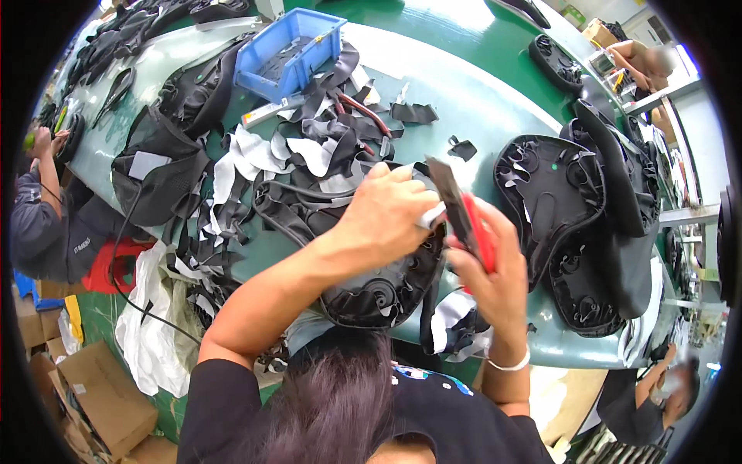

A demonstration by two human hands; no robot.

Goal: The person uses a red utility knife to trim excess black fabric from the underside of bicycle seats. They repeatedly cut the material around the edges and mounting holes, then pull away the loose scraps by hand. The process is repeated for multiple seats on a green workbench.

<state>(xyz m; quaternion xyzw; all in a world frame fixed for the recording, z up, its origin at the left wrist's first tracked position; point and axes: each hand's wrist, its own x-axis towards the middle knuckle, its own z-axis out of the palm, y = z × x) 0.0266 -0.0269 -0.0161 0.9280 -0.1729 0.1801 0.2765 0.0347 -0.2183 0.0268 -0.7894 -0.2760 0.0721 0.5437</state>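
In front of me lies a black moulded shell [379, 290] with dark fabric folded over its rim, shaped like a seat back. My left hand [390, 209] is closed over its far right part, pinching a pale strip [431, 216] whose other end I cannot make out. My right hand [498, 267], a white band at its wrist, grips a red-handled tool [481, 236] with a long dark blade-like head. Motion blurs the tool, and its exact kind is unclear. Its head points up and left, just beside my left fingers.
Black and white fabric scraps [255, 158] and red-handled pliers [363, 112] lie beyond the shell. A blue bin [290, 58] stands farther back. More black shells [549, 185] are stacked on the right. A cable [116, 263] hangs at the left edge. Other people work on both sides.
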